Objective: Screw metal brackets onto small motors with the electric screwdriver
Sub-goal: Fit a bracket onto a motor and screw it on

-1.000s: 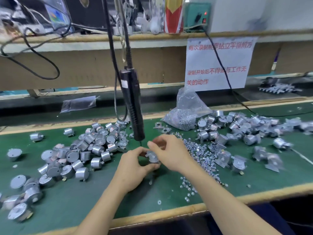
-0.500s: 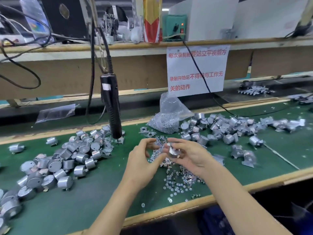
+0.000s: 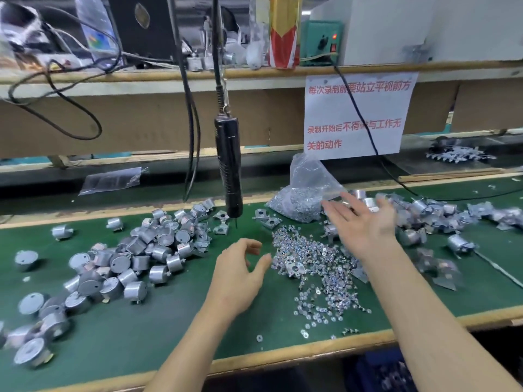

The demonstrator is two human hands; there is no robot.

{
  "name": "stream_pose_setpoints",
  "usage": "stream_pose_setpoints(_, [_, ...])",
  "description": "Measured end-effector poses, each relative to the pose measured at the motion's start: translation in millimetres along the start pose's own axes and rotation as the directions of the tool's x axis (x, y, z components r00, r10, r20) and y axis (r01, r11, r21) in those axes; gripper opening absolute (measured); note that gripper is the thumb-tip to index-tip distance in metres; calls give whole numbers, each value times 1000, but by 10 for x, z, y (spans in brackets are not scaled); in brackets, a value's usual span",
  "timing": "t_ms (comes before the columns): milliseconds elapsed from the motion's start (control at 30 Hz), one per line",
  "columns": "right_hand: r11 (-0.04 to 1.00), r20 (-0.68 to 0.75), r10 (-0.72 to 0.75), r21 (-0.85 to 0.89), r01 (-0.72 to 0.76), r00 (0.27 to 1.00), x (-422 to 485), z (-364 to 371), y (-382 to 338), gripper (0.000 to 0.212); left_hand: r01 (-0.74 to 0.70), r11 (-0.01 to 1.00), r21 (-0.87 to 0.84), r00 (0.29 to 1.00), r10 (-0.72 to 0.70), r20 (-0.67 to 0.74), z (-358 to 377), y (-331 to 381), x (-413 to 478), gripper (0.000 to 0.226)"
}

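Head view: left grip loosely curled, right grip splayed, both empty; green mat open toward its front edge.

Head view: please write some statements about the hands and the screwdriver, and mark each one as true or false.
1. The electric screwdriver hangs free; no hand holds it. True.
2. The right hand grips the screwdriver. False: its fingers are spread and hold nothing.
3. Loose screws lie on the green table, right of the left hand. True.
4. The left hand holds something. False: it is empty; the motors lie to its left.
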State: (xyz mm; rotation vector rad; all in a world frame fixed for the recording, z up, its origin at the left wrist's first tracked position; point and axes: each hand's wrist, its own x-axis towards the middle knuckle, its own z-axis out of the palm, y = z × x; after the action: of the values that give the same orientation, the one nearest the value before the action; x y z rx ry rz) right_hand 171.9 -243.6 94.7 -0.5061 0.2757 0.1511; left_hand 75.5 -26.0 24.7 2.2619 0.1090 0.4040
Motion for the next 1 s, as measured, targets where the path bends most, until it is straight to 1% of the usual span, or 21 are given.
stream_pose_setpoints(33, [989, 30, 18, -149, -14, 999, -20, 53, 159, 62, 19, 998, 67, 999, -16, -46, -39, -50, -11, 25])
stream_pose_setpoints(67, [952, 66, 38, -307, -16, 997, -29, 119, 351, 57, 48, 986, 162, 994, -30, -108, -111, -130, -35, 26])
stream_pose_setpoints(100, [887, 111, 36, -461, 19, 993, -55, 180, 470, 53, 75, 961, 267, 985, -29, -173, -148, -167, -48, 29])
stream_pose_setpoints(167, [694, 220, 35, -707, 134, 975, -80, 341, 728, 49, 163, 867, 470, 953, -14, -304, -268, -274, -70, 32])
stream_pose_setpoints(200, [584, 276, 41, -786, 201, 960, -87, 433, 840, 55, 225, 811, 541, 938, -30, -346, -338, -338, -72, 34])
stream_pose_setpoints(233, [479, 333, 43, -834, 273, 942, -82, 521, 934, 67, 286, 747, 600, 932, -71, -355, -408, -394, -69, 35])
stream_pose_setpoints(267, [398, 386, 50, -854, 336, 921, -72, 607, 1014, 83, 332, 681, 652, 932, -129, -339, -471, -451, -66, 35])
stream_pose_setpoints(300, [350, 435, 56, -852, 390, 899, -59, 687, 1074, 94, 357, 625, 695, 931, -177, -319, -520, -510, -63, 34])
stream_pose_setpoints(333, [322, 482, 55, -837, 442, 874, -35, 761, 1121, 96, 363, 591, 720, 931, -202, -303, -561, -569, -54, 34])
stream_pose_setpoints(367, [298, 531, 39, -815, 497, 846, 14, 821, 1153, 86, 355, 576, 736, 935, -204, -291, -591, -618, -47, 34])
stream_pose_setpoints(433, [228, 617, -16, -764, 603, 787, 125, 899, 1200, 45, 321, 560, 763, 947, -168, -275, -631, -681, -46, 35])
stream_pose_setpoints(467, [226, 651, -26, -735, 639, 758, 180, 916, 1213, 34, 293, 560, 775, 955, -133, -265, -647, -702, -43, 33])
stream_pose_setpoints(500, [251, 677, -25, -708, 660, 736, 234, 917, 1222, 30, 265, 565, 782, 962, -100, -254, -659, -720, -38, 30])
stream_pose_setpoints(567, [296, 711, -31, -665, 686, 702, 333, 881, 1215, 28, 224, 589, 777, 969, -48, -243, -668, -735, -32, 27])
stream_pose_setpoints(600, [295, 725, -52, -646, 704, 687, 370, 862, 1195, 30, 203, 615, 762, 970, -22, -241, -662, -739, -30, 28])
stream_pose_setpoints(667, [327, 735, -105, -611, 721, 670, 448, 826, 1142, 47, 123, 723, 679, 976, 37, -217, -605, -732, -25, 30])
stream_pose_setpoints(733, [394, 713, -149, -593, 702, 685, 514, 808, 1093, 62, 32, 873, 487, 980, 69, -187, -499, -695, -23, 29])
stream_pose_setpoints(767, [416, 704, -156, -589, 692, 693, 557, 799, 1079, 69, -8, 920, 392, 984, 78, -163, -447, -653, -21, 29])
stream_pose_setpoints(833, [431, 702, -152, -586, 686, 695, 633, 772, 1072, 81, -70, 954, 293, 985, 113, -132, -336, -583, 22, 29])
stream_pose_setpoints(933, [449, 707, -147, -575, 684, 691, 707, 721, 1088, 105, -127, 967, 220, 986, 147, -78, -162, -519, 158, 30])
stream_pose_setpoints(1000, [462, 702, -153, -571, 678, 695, 748, 700, 1102, 108, -160, 962, 219, 985, 169, -25, -61, -511, 261, 32])
